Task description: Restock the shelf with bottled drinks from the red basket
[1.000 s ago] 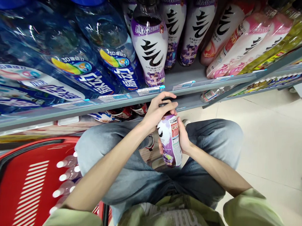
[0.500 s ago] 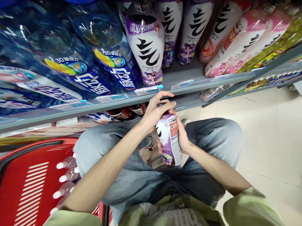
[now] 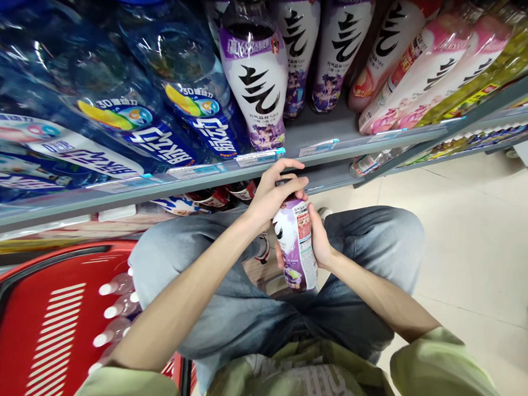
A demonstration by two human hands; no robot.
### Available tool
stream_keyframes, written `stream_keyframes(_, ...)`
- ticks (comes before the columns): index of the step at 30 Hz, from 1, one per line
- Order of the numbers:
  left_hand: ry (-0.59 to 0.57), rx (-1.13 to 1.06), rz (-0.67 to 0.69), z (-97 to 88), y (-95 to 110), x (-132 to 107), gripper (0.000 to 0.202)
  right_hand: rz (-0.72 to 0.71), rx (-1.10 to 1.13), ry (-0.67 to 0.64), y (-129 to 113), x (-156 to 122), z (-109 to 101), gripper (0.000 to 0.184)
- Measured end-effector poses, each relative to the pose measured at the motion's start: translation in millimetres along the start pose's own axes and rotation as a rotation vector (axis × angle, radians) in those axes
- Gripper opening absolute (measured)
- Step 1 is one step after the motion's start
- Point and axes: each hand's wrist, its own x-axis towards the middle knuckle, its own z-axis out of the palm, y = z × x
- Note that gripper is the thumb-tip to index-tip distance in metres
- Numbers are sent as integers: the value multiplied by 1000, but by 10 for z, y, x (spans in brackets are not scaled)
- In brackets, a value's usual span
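Observation:
Between my knees I hold a purple-and-white drink bottle [image 3: 297, 246] upright. My left hand [image 3: 270, 195] is wrapped over its dark cap and neck. My right hand [image 3: 320, 240] grips the bottle's body from the right side, fingers closed behind the label. Just above my hands runs the grey shelf edge [image 3: 257, 162] with price tags. On that shelf stand matching purple bottles [image 3: 256, 75], the nearest directly above my left hand.
Large blue water bottles [image 3: 133, 87] fill the shelf's left part; pink bottles [image 3: 409, 70] lean at the right. A red shopping basket [image 3: 44, 322] with several clear bottles [image 3: 114, 308] sits at my lower left. Tiled floor [image 3: 476, 230] lies to the right.
Almost nothing has moved: both hands keep the same grip on the bottle, and the view has shifted slightly.

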Motion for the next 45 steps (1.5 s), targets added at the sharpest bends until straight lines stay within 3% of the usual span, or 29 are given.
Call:
stream_keyframes(7, -4, -6, 10, 9, -16, -4, 40, -15, -31, 44, -7, -7, 11, 93)
stream_keyframes(14, 23, 147, 157, 75, -64, -33, 41, -157, -56, 273, -75, 9, 14, 86)
stream_keyframes(20, 41, 122, 121, 75, -25, -46, 40, -228, -127, 219, -90, 5, -23, 77)
stream_keyframes(22, 48, 86, 127, 85, 9, -66, 39, -292, -241, 195, -125, -13, -32, 62)
stream_keyframes(25, 36, 57, 188, 110, 59, -99, 41, -400, -460, 211, -217, -57, -36, 57)
stream_keyframes(28, -31, 48, 270, 126, 92, -128, 45, -486, -548, 191, -331, -118, -57, 48)
stream_keyframes(31, -162, 47, 213, 129, 106, -152, 55, -586, -494, 146, -483, -168, -86, 48)
stream_keyframes(34, -340, 124, 117, 146, 100, -168, 65, -793, -417, 221, -686, -192, -52, 55)
stream_keyframes(37, -402, 181, 152, 200, 68, -169, 71, -980, -385, 287, -891, -191, 77, 51)
stream_keyframes(39, -359, 169, 213, 255, 37, -158, 73, -1081, -397, 352, -998, -176, 185, 46)
stream_keyframes(42, -174, 278, 357, 344, 10, -128, 81, -1196, -408, 505, -1115, -139, 308, 42)
stream_keyframes(45, -4, 313, 428, 425, 37, -97, 83, -1154, -359, 554, -1234, -137, 378, 50)
